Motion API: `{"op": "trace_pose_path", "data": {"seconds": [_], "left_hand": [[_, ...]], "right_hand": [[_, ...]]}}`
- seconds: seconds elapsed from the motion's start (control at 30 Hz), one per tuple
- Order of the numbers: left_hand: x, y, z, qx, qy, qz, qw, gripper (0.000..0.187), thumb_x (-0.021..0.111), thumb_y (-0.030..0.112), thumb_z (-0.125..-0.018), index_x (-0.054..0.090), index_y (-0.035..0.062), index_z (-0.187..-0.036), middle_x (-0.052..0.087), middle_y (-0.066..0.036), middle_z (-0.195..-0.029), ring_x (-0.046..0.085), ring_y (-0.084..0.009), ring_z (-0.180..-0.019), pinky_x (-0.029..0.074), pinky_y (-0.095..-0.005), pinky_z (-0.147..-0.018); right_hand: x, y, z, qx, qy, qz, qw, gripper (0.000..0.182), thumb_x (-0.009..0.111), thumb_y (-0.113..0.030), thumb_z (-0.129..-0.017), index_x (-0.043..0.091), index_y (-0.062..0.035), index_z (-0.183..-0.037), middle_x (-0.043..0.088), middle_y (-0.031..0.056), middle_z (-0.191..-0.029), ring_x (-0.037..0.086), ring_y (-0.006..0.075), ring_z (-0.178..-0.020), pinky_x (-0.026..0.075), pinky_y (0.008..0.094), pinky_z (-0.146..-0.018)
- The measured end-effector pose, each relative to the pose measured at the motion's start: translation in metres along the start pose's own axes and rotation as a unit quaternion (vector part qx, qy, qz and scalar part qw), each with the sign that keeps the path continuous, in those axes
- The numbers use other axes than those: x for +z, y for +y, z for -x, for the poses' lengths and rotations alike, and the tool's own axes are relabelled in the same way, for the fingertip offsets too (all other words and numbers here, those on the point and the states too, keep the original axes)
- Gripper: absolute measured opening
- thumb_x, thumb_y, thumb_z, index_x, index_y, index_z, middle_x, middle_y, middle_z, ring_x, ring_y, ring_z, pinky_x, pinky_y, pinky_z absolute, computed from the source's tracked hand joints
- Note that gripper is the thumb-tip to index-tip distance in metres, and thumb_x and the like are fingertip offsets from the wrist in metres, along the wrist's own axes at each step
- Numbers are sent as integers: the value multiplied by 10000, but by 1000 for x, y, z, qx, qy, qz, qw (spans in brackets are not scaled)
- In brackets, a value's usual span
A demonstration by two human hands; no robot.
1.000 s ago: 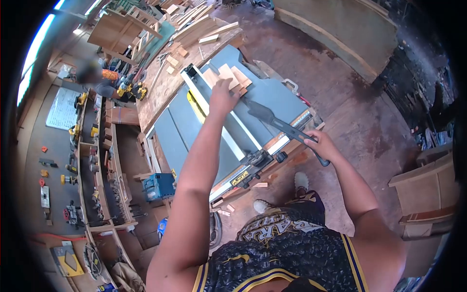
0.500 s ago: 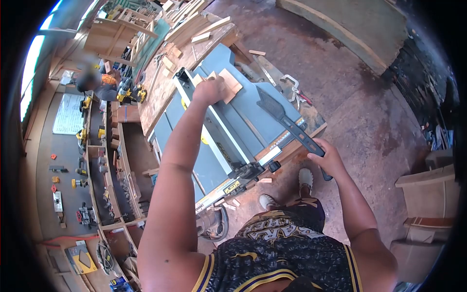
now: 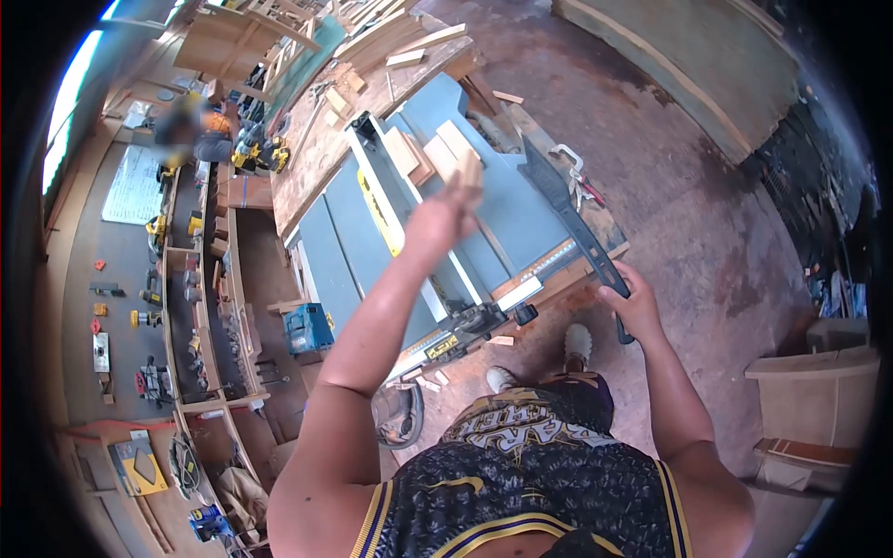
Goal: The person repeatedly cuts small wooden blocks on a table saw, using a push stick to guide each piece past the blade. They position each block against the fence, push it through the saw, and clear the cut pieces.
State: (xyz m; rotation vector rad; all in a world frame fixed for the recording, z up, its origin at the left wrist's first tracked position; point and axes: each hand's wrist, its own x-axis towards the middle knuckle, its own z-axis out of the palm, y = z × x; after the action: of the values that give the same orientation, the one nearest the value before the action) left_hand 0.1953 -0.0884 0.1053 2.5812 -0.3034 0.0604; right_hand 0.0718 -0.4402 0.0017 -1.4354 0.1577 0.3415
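Wood piece: a small strip of pale wood (image 3: 471, 175) is pinched in the left hand, lifted above the saw table near its middle, blurred so its exact shape is hard to tell
Left hand: the left hand (image 3: 445, 216) is closed around the lower end of that strip, arm stretched out over the table's near half
Push stick: a long dark push stick (image 3: 569, 212) lies slanted along the table's right edge, its broad flat end toward the far right corner, its handle at the near right corner
Right hand: the right hand (image 3: 625, 302) is clenched on the stick's handle, just off the near right corner of the table
Cut blocks: several pale wood offcuts (image 3: 423, 149) sit together on the table's far part, beside the fence
Fence: a white rip fence (image 3: 409, 223) runs from the far edge to the near edge, left of the lifted strip
Saw table: the grey table saw (image 3: 530, 209) top carries all of these; a yellow label shows at its near edge
Workbench: a brown workbench (image 3: 321, 149) adjoins the table's far left side, strewn with wood scraps
Blue case: a blue tool case (image 3: 307, 327) sits on the floor below the table's left edge
Shelves: shelving (image 3: 200, 307) with tools lines the left
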Motion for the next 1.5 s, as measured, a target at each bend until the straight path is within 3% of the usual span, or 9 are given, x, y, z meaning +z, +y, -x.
{"op": "trace_pose_path", "data": {"seconds": [0.07,0.27,0.33,0.57,0.8,1.03,1.23,1.33,1.5], "left_hand": [[11,56,18,6,-111,-196,974,409,688,177,-800,654,245,-1202,408,-197,-1497,613,-325,-1177,554,-391,-948],[50,56,40,126,-115,-273,947,528,713,253,-804,569,228,-1312,344,-254,-1513,456,-431,-1317,445,-457,-1068],[42,64,27,-42,-71,-71,994,588,711,305,-821,519,207,-1368,292,-279,-1527,398,-452,-1353,389,-478,-1094],[49,-8,-66,-304,37,-153,940,520,689,384,-847,558,-6,-1164,599,-249,-1235,590,-394,-1140,498,-456,-932],[30,-9,-70,-339,48,-104,934,517,636,404,-835,582,-27,-1117,660,-270,-1116,636,-385,-1076,501,-424,-943],[-68,18,78,-275,124,53,952,284,653,273,-843,517,24,-843,633,-112,-711,623,-199,-643,486,-333,-618],[-61,-84,236,-356,195,79,911,215,682,155,-822,502,37,-827,614,-92,-721,581,-143,-654,468,-314,-599],[-51,-99,274,-399,262,396,785,86,577,104,-917,494,94,-894,631,-76,-907,659,-206,-811,546,-335,-758],[-41,-113,294,-345,315,516,718,68,536,86,-948,476,113,-934,620,-80,-986,671,-265,-928,552,-388,-856]], "right_hand": [[2,-8,2,-5,34,21,999,475,725,-73,-851,547,-18,-1288,604,0,-841,525,52,-605,444,226,-520],[0,-13,7,-13,45,23,999,488,728,-77,-854,537,-7,-1297,612,12,-842,518,49,-602,433,226,-509],[3,-2,6,-21,50,11,998,487,727,-78,-856,536,-5,-1297,615,12,-847,521,50,-606,433,224,-510],[4,6,20,-29,44,-21,998,486,716,-70,-863,528,-8,-1307,627,7,-872,527,43,-623,426,212,-506],[-9,12,39,-21,54,-15,998,488,706,-64,-866,521,-12,-1314,624,-2,-868,512,35,-613,412,203,-498],[-16,18,31,-10,59,-27,998,495,698,-57,-867,513,-9,-1323,616,-8,-851,516,34,-622,411,202,-496],[8,10,-9,-43,-1,19,999,491,682,-49,-880,493,20,-1328,634,14,-893,544,41,-683,441,201,-573],[18,15,-25,-79,-17,48,996,489,671,-42,-887,481,39,-1331,658,33,-955,560,42,-728,447,192,-634],[34,1,-39,-54,-32,55,997,494,668,-47,-891,479,27,-1341,646,20,-899,552,46,-668,432,199,-566]]}}
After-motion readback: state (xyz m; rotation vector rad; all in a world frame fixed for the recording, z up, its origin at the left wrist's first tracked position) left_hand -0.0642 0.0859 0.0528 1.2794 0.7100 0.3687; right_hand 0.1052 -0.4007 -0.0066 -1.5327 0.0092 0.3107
